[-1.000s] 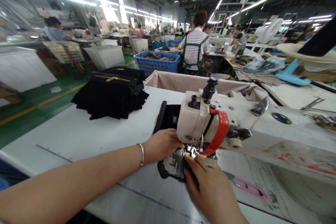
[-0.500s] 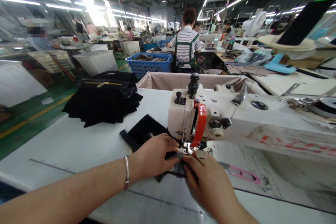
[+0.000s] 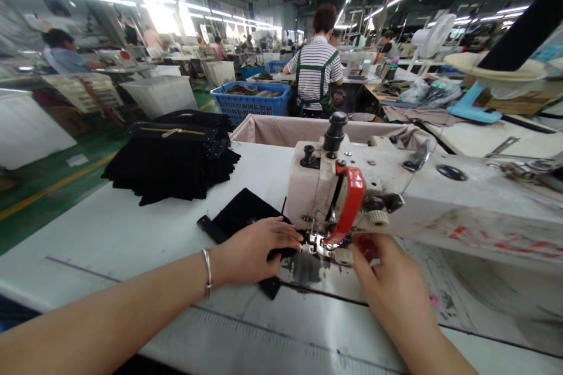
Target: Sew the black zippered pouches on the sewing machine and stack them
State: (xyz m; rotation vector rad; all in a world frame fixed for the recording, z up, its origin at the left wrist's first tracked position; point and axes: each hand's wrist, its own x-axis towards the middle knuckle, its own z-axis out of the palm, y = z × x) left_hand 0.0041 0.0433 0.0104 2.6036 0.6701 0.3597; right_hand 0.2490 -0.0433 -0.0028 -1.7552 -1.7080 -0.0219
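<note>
My left hand point(image 3: 253, 252) lies flat, fingers stretched out, on a black fabric piece point(image 3: 240, 214) and presses it toward the presser foot point(image 3: 319, 243) of the cream sewing machine point(image 3: 396, 193). A silver bangle sits on that wrist. My right hand point(image 3: 391, 284) is just right of the needle area, under the red guard point(image 3: 349, 205). Its fingers are loosely bent and reach up to the machine head, with nothing visible in them. The fabric's edge runs under the foot.
A stack of black zippered pieces point(image 3: 173, 155) lies at the back left of the white table point(image 3: 109, 234). A cloth-lined bin point(image 3: 308, 129) stands behind the machine. A blue basket point(image 3: 250, 102) and a person in a striped shirt point(image 3: 319, 70) are beyond.
My right hand has left the fabric in front of the foot and moved right, up by the red guard. The black piece was turned and slid out to the left.
</note>
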